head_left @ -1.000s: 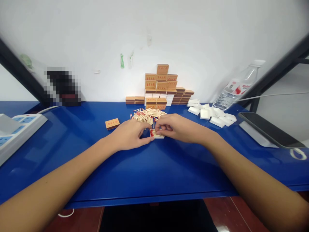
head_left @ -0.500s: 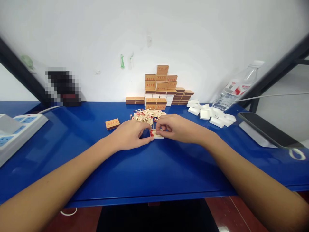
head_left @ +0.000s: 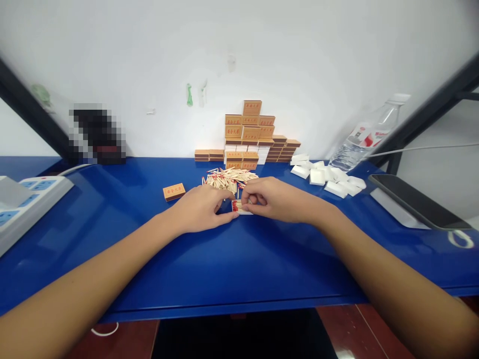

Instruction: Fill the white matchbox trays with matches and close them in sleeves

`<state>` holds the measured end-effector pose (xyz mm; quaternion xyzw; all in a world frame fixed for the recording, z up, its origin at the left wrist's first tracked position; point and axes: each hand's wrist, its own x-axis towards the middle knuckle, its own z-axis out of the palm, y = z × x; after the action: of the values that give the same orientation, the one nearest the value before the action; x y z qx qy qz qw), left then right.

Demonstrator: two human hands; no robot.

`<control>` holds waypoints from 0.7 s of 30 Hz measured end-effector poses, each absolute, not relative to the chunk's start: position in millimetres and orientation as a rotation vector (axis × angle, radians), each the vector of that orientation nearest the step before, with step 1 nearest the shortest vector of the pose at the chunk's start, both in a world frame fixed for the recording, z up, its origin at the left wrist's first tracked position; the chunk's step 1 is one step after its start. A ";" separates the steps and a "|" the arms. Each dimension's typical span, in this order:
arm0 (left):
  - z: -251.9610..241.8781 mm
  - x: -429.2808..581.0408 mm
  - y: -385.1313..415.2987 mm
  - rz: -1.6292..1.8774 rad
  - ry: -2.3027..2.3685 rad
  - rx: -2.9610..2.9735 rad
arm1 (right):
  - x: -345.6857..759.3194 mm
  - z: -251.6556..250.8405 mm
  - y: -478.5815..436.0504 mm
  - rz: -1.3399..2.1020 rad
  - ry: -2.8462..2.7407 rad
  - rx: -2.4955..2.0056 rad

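Note:
A small white tray [head_left: 245, 213] with red-tipped matches [head_left: 236, 205] in it lies on the blue table. My left hand [head_left: 205, 207] has its thumb and forefinger around the tray's left end, with the tray between them. Over the tray's right part is my right hand [head_left: 267, 198], thumb and forefinger pinched on something too small to make out. Just behind both hands spreads a pile of loose matches [head_left: 228, 178]. An orange matchbox [head_left: 174, 192] sits left of my left hand.
Matchboxes [head_left: 251, 133] are stacked against the wall. White trays [head_left: 317, 176] lie to the right, near a leaning water bottle [head_left: 364, 134] and a phone [head_left: 419, 199]. A power strip [head_left: 37, 204] occupies the left side.

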<state>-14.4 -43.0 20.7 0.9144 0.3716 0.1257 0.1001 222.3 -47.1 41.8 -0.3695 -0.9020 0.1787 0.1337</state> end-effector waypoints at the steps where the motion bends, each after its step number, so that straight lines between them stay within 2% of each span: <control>1: 20.6 -14.5 -43.0 0.375 1.098 2.705 | 222.3 41.7 -47.1 0.524 -2.620 -1.065; 21: 22.4 -14.5 -43.3 0.370 1.082 2.713 | 222.5 42.4 -47.2 0.689 -2.603 -1.008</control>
<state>-14.5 -43.3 22.4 0.9170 0.3658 0.1251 0.0984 222.5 -47.2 42.4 -0.3476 -0.8973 0.2373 0.1328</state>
